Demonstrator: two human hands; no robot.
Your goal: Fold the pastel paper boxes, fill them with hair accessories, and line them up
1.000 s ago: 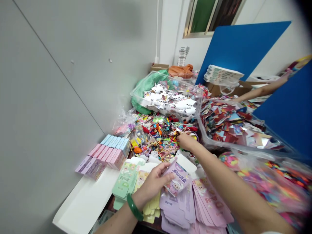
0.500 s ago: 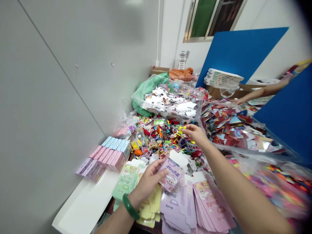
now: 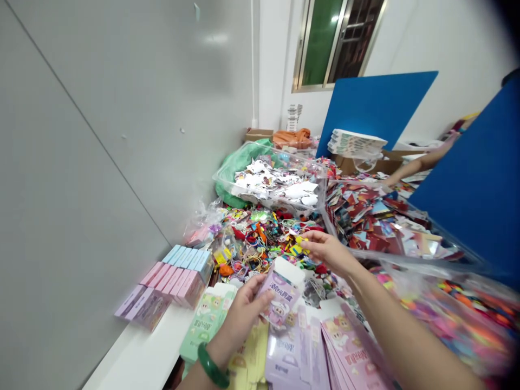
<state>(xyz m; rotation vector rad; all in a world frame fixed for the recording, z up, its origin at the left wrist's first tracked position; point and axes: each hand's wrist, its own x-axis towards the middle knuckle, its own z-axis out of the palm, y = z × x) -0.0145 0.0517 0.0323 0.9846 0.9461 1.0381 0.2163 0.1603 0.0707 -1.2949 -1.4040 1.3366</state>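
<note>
Head: left hand (image 3: pixel 244 317) on lilac carton (image 3: pixel 279 298); right hand (image 3: pixel 329 252) over trinkets (image 3: pixel 260 235)

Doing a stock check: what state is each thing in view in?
Left hand: gripping the lilac card box blank.
Lilac card box blank: flat, not folded up, one flap raised.
Right hand: raised, fingertips at small yellow pieces.
Pink boxes: folded up, lined side by side.
Clear plastic tub: heaped with white paper cut-outs.
</note>
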